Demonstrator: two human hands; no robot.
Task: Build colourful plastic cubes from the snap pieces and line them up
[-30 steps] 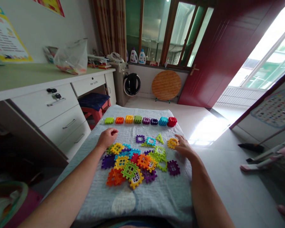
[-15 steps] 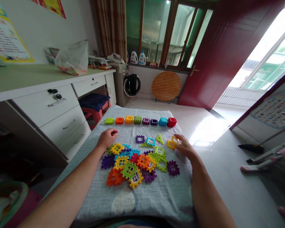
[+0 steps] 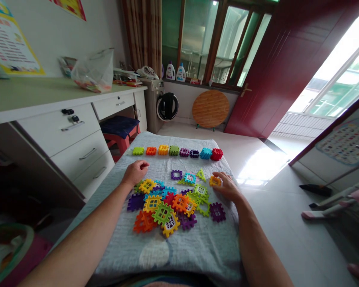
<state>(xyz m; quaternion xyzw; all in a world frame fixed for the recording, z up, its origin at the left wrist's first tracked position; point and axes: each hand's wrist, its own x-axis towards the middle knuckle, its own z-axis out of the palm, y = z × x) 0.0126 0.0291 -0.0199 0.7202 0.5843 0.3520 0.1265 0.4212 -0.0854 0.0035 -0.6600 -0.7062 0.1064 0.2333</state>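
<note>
My right hand [image 3: 228, 187] is at the right of the cloth-covered table, its fingers closed around a yellow-orange building piece [image 3: 214, 181]. The palm side of that grip is hidden. At the left my left hand [image 3: 136, 172] rests on the cloth with its fingers curled in; nothing shows in them. Between my forearms lies a loose pile of notched plastic pieces, among them a green window piece [image 3: 162, 214], an orange piece [image 3: 180, 202] and a dark purple piece [image 3: 217, 212]. Nearer my right hand are a green triangle [image 3: 200, 174], a blue window piece [image 3: 190, 177] and a purple frame [image 3: 176, 175].
Along the table's far side runs a row of colour-sorted stacks, from light green [image 3: 138, 151] to red [image 3: 217, 154]. A white desk [image 3: 56, 135] and a stool [image 3: 121, 127] stand at the left. A round wooden board [image 3: 210, 108] leans by the far wall.
My right hand has moved a little left. Two yellow-orange pieces that lay side by side under its fingers now look brought together. My left hand stays put.
</note>
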